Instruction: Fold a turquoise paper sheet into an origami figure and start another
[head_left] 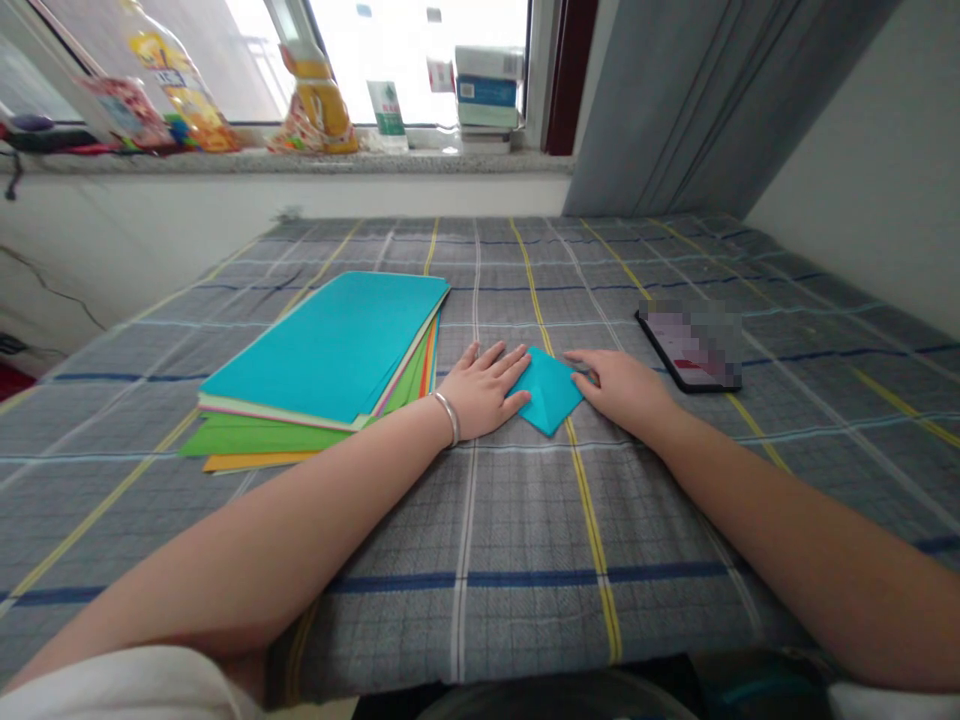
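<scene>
A small blue sheet of folded paper [551, 392], roughly diamond-shaped with creases across it, lies on the plaid cloth between my hands. My left hand [484, 388] rests flat with its fingers spread, the fingertips and thumb touching the paper's left side. At the right corner is my right hand [619, 385], its thumb and index finger apart, the thumb tip by the paper's edge. Its other fingers are curled under and partly hidden. A bracelet [448, 418] circles my left wrist.
A stack of coloured paper [330, 345], blue on top, lies left of my left hand. Beyond my right hand is a phone [690, 345]. Bottles, including a yellow one [322, 105], and stacked boxes [487, 90] stand on the windowsill [420, 163]. A grey curtain [675, 100] hangs at the right.
</scene>
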